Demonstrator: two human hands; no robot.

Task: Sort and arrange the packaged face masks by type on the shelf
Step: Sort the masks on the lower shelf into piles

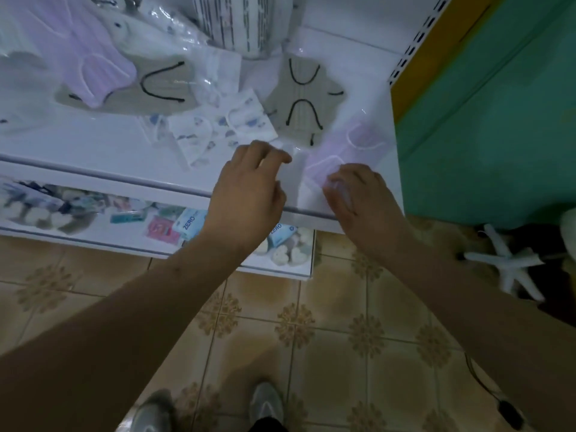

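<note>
While both forearms reach over the front edge of the white shelf (93,145), the right hand (358,194) rests on the near end of a clear pack of lilac masks (343,151); its fingers curl onto the plastic wrap, though motion blur prevents confirming a firm pinch; this pack lies at the right front corner of the shelf, its near end overhanging the edge. The left hand (249,185) sits just beside the pack's left margin, fingers bent and slightly spread, thumb and forefinger close at the film edge; whether they hold the film cannot be told. Behind the hands lies a beige mask pack with black ear loops (304,98); to its left, a white printed mask pack (224,126); further left, a second beige pack (156,88), partly covered by a second lilac pack (96,70); more clear bags are piled at the back. A lower shelf (124,244) carries small boxes and heart-shaped items; patterned floor tiles (311,322) and grey shoes (265,403) appear below.
</note>
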